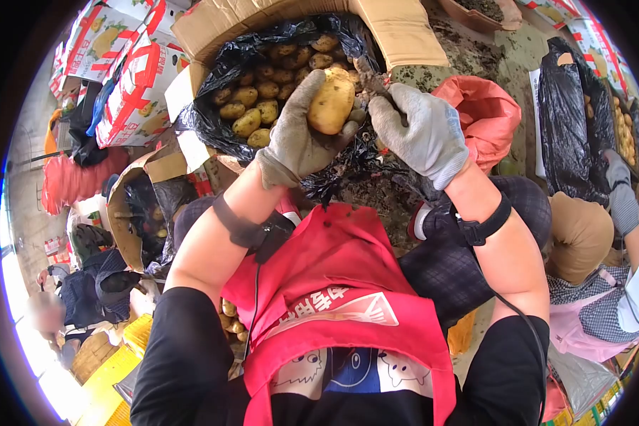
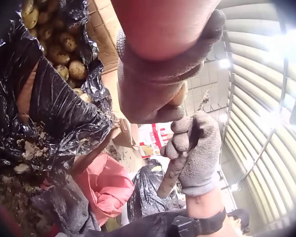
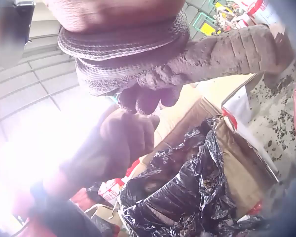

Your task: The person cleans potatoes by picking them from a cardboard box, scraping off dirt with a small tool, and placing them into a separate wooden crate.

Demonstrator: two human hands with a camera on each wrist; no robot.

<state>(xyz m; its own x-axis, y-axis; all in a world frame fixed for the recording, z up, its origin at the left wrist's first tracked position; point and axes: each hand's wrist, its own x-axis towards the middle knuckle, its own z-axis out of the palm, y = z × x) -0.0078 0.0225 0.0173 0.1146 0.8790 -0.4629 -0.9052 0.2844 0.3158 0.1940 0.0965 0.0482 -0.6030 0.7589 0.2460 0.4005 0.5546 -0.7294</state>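
Soil-strewn floor — left hand holds one potato, right hand one tool.

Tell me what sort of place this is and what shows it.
Probably a potato sorting or packing shed: potatoes fill an open carton lined with black plastic, and red-and-white printed boxes stand nearby.

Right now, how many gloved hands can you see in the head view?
3: your left hand, gripping a potato; your right hand, holding a muddy tool; and another person's hand at far right, near black plastic. Others may be hidden.
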